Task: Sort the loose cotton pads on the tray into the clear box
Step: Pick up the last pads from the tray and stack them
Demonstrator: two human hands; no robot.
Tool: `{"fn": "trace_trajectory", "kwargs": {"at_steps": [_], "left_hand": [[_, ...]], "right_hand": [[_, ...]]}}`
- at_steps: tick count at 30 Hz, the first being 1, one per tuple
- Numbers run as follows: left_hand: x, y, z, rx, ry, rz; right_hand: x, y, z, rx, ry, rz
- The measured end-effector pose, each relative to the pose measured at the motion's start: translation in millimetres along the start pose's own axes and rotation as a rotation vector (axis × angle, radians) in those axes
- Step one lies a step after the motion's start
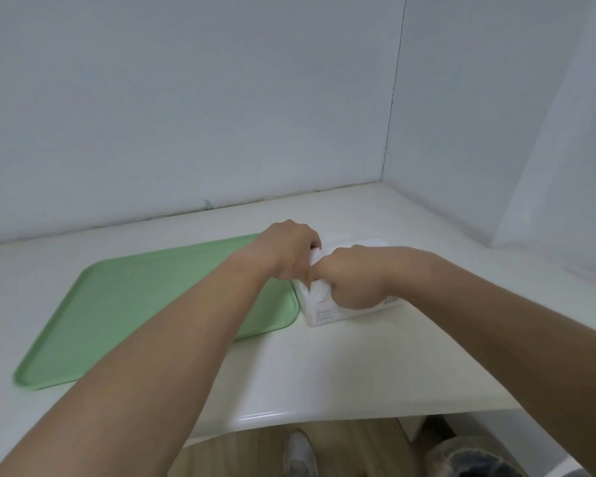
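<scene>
Firmly, left hand [288, 253] and right hand [356, 278] curl fingers [308, 241] round soft white pads [320, 291].

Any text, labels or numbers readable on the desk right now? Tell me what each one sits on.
Printed label on the near face of the clear box: several lines of small print, too blurred to read.
Second printed patch on the box beside the right hand: partly covered and too blurred to read.
Green tray: no text visible.
</scene>
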State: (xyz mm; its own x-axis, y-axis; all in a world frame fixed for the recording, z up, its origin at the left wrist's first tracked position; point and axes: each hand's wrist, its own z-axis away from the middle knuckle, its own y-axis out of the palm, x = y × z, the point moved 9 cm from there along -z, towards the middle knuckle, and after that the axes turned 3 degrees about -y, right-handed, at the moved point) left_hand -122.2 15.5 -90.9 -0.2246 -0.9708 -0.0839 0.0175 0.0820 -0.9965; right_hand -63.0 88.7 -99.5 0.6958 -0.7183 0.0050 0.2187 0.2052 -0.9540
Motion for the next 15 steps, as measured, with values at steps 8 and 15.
{"fn": "trace_trajectory", "kwargs": {"at_steps": [8, 15], "left_hand": [[-1, -1, -2, -0.007, 0.020, -0.032], [1, 0, -1, 0.016, 0.019, 0.005]], "right_hand": [[2, -11, -6, 0.145, 0.045, -0.092], [4, -7, -7, 0.196, 0.067, -0.182]]}}
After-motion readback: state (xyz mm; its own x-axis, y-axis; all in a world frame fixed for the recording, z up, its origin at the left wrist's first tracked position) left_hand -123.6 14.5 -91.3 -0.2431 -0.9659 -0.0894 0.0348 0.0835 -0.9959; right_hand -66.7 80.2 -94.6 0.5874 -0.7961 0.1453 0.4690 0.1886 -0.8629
